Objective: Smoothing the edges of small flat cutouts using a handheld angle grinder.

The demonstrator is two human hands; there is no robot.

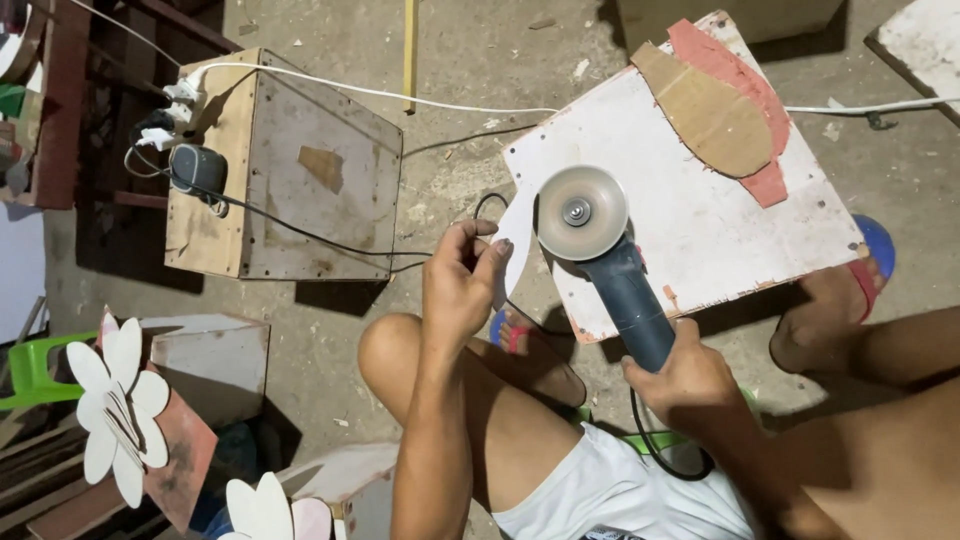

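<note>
- Right hand (685,378): closed around the blue body of the angle grinder (612,270), near its rear end; black cord (650,445) trailing below the wrist.
- Grinder disc (582,212): face up, positioned over the left edge of the white board (700,225), overlapping that edge.
- Left hand (462,280): fingers pinched on a thin white cutout piece (517,250), held just beside the disc at the board's left edge.
- White board: tilted square, resting low over the concrete floor (450,170); cardboard sole shape (710,112) lying on a red sole shape (740,85) near the far corner, well apart from the disc.
- Wooden box (300,170): left of the hands, separated by a strip of open floor; power strip (175,110) on its far-left edge.
- White cable (400,97): running across the floor beyond the board.
- White flower cutouts (115,405): lower left, well apart.
</note>
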